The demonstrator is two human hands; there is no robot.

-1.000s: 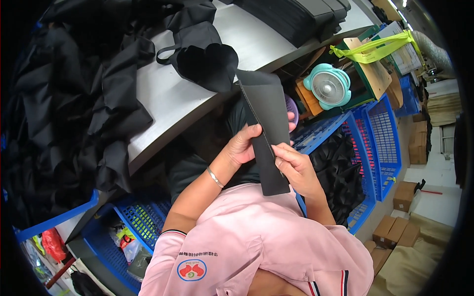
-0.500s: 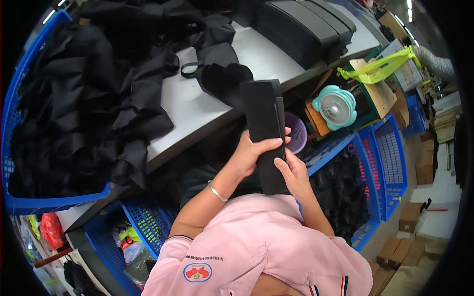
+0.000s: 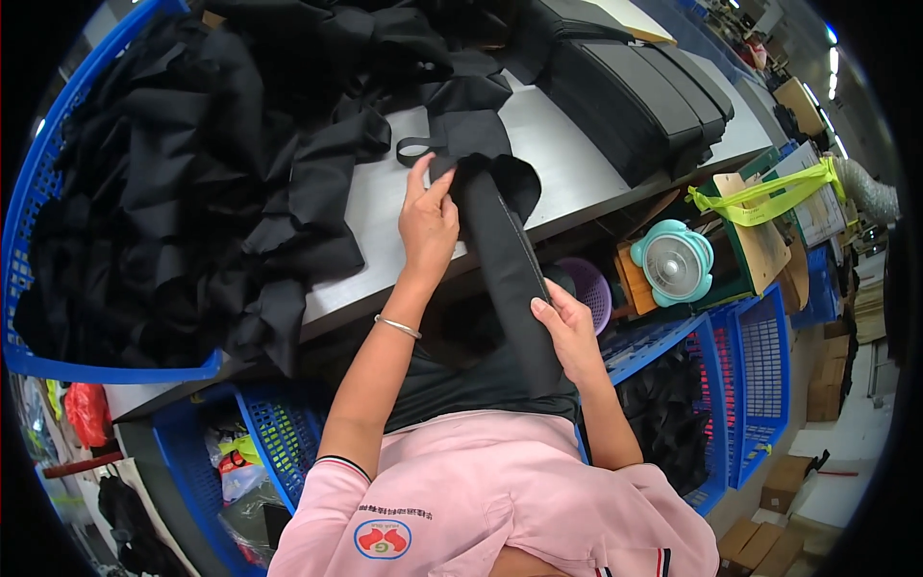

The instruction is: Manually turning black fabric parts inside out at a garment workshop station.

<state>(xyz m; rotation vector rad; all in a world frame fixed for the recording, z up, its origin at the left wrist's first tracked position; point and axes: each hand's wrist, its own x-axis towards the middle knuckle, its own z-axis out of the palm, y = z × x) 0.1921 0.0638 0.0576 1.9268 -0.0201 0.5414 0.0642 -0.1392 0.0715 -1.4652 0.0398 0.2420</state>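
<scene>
Hands grip one long black fabric panel (image 3: 510, 269). Left hand (image 3: 428, 226) pinches its top end on the grey table (image 3: 577, 163). Right hand (image 3: 567, 332) clasps its lower edge.

A grey worktable (image 3: 577, 163) stands over blue crates (image 3: 760, 385), with cardboard boxes (image 3: 784, 481) on the floor.

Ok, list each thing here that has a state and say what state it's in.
Long black fabric strip: held at both ends, one end on the grey table.
Left hand: pinching the strip's upper end.
Right hand: gripping its lower part.
Small teal fan: spinning or not, unclear.
</scene>
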